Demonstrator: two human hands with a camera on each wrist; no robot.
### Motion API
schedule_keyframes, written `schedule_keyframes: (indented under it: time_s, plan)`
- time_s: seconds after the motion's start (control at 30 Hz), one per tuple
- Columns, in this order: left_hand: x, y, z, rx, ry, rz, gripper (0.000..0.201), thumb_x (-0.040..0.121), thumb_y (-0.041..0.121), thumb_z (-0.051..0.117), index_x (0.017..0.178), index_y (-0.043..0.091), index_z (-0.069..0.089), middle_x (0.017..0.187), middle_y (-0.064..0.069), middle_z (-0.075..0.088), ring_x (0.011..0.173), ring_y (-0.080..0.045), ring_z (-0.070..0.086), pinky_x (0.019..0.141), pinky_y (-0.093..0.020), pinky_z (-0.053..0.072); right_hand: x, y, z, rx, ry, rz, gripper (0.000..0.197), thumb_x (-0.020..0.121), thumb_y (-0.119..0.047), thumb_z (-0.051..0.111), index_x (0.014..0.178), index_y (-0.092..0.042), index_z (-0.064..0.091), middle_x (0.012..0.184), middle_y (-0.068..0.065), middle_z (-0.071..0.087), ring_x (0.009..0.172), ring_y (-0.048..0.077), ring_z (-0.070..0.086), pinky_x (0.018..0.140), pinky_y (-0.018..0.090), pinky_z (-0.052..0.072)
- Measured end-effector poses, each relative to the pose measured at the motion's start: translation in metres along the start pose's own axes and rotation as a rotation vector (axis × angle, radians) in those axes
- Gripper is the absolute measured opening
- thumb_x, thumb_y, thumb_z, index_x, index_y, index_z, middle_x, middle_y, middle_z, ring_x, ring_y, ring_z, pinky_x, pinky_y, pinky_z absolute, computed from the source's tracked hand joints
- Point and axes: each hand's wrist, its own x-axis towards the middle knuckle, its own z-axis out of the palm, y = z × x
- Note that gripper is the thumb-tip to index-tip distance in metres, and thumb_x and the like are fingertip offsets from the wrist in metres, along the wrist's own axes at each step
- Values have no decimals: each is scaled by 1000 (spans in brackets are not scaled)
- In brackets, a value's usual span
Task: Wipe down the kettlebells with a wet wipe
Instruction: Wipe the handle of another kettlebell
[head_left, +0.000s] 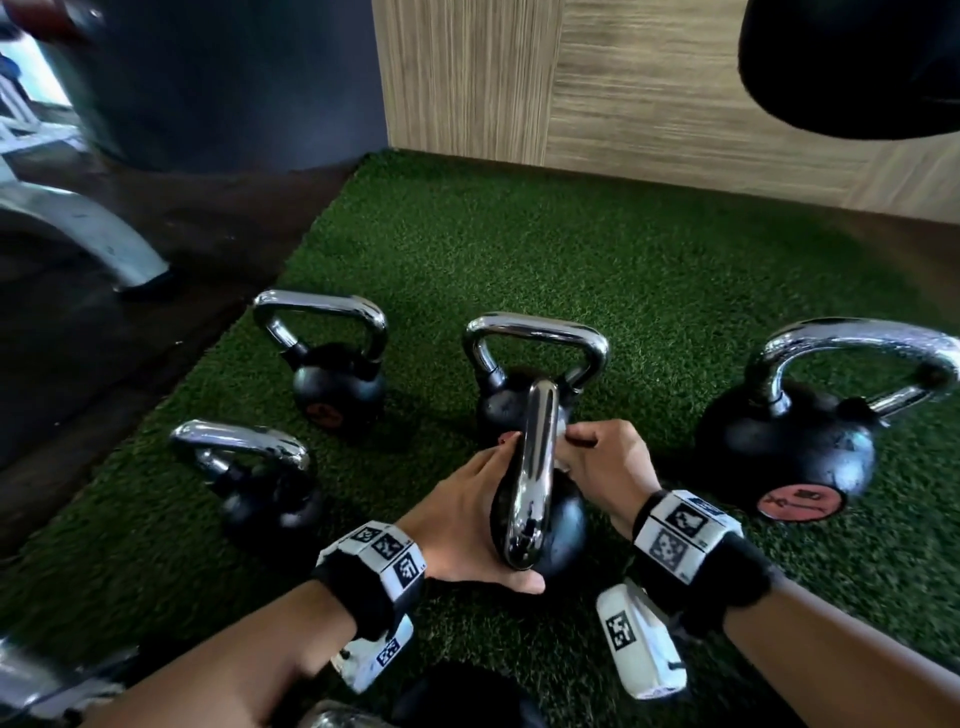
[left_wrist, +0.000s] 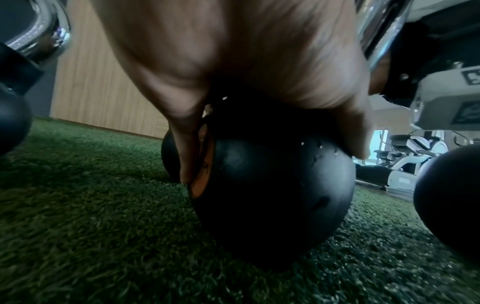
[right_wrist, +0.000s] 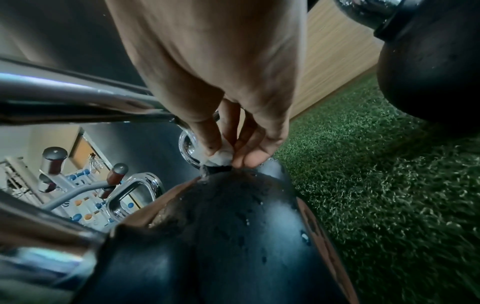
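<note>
Kettlebell in hand (head_left: 540, 519), centre front of the green turf (head_left: 571, 249), handle end-on to the head camera. Left hand (head_left: 467, 519) cups its black ball, fingers wrapped under. Right hand (head_left: 602, 462) pinches a white wet wipe (right_wrist: 221, 159) against the handle base; only the right wrist view shows the wipe clearly, plus droplets on the ball. Four other kettlebells (head_left: 337, 384) stand around it, close on left and behind. Open turf lies beyond them toward the wood wall (head_left: 649, 93).
</note>
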Motion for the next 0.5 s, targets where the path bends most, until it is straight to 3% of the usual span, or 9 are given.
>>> schedule_keyframes:
  time_s: [0.1,0.2,0.3,0.4,0.43,0.5]
  plan:
    - [4,-7,-1,3,-27,9,143,41,86,77,157,41,8,160,20,22,148,-7,28,116,-44,41,2,0,4,40,38,28,20,85,-30,77,74,-12,75,66,-2,69,63,13,61,56,25,48]
    - [8,-13,-6,3,-56,33,139,38,90,76,154,47,13,152,24,28,141,-7,38,111,-44,47,6,-7,-2,105,138,-63,11,87,-32,76,94,-25,81,79,-6,77,72,8,68,64,27,55]
    - [8,-16,-5,-9,-44,29,137,34,94,75,151,50,17,143,32,29,133,-4,44,106,-43,51,5,-11,-7,142,133,-155,13,88,-38,74,96,-31,80,74,-14,75,67,-2,63,60,23,50]
    - [9,-16,-7,-20,-48,44,136,35,91,77,150,49,18,136,44,22,131,7,39,106,-36,48,3,-14,-8,126,92,-113,8,89,-32,75,91,-27,81,71,-7,73,63,0,58,60,35,51]
    - [9,-15,-9,-31,-54,58,134,36,89,79,150,48,19,134,48,19,128,16,34,105,-31,45,3,-16,-10,118,104,-124,8,89,-30,74,91,-26,81,72,-5,74,63,0,57,60,33,51]
    - [10,-14,-13,-69,-60,86,132,39,82,84,149,46,21,135,49,20,128,26,26,104,-20,36,-1,-21,-13,15,191,-258,10,90,-25,73,97,-25,81,80,-7,75,67,-3,59,60,12,45]
